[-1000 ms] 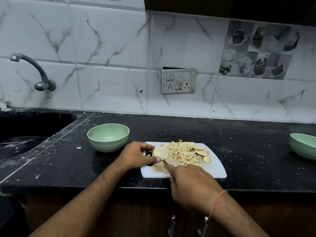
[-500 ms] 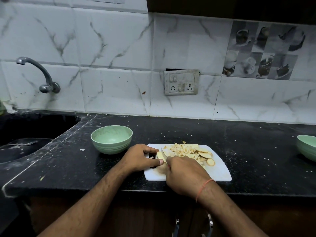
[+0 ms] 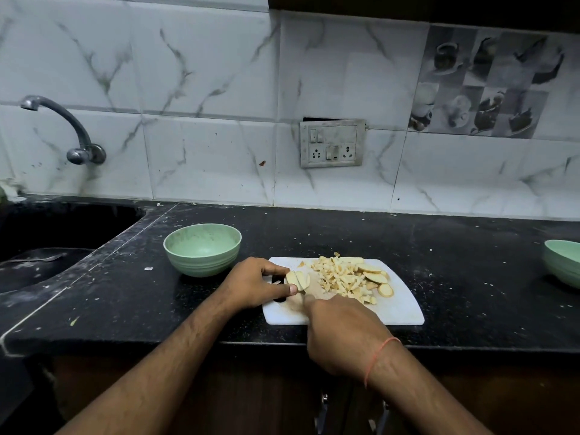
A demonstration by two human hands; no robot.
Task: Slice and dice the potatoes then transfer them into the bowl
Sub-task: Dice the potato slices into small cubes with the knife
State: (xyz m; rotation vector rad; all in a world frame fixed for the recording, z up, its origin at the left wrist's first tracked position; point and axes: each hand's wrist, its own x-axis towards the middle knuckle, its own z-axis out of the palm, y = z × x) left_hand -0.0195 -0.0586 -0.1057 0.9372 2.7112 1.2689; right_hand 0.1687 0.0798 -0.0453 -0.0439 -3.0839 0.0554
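A white cutting board (image 3: 403, 310) lies on the black counter. A pile of diced potato (image 3: 340, 276) and a few round slices (image 3: 378, 279) cover its far half. My left hand (image 3: 254, 282) pinches a stack of potato slices (image 3: 298, 280) at the board's left end. My right hand (image 3: 345, 334) grips a knife whose handle is hidden in the fist; the blade (image 3: 303, 288) is down in the stack. An empty green bowl (image 3: 202, 248) stands just left of the board.
A second green bowl (image 3: 563, 266) sits at the counter's right edge. The dark sink (image 3: 47, 246) with a tap (image 3: 67, 130) is on the left. A switch and socket plate (image 3: 332, 143) is on the tiled wall. Potato crumbs dot the counter.
The knife has come down through the stack of slices held by my left hand. The pile of diced pieces has not moved.
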